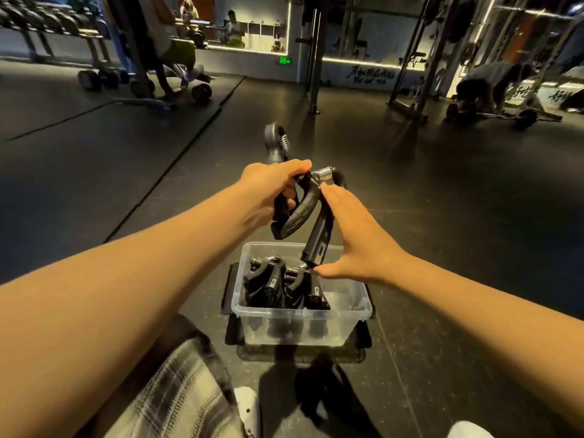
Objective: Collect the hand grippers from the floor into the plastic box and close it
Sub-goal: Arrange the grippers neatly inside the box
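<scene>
My left hand (271, 191) grips a black hand gripper (275, 143) whose spring end sticks up past the fingers. A second black hand gripper (317, 238) with a silver spring hangs between my hands, above the box. My left fingers curl over its top. My right hand (357, 238) lies along its straight handle with fingers extended and the thumb under the handle's lower end. The clear plastic box (240, 308) stands on the floor below, with several black grippers (271, 286) inside. Its black lid (228, 289) lies under and behind it.
I sit on dark rubber flooring, my plaid trouser leg (177, 390) and white shoe (249, 406) near the box. Dumbbells (142, 86) and a rack stand at far left, a steel post (314, 90) ahead, and a crouching person (486, 86) with a barbell at far right.
</scene>
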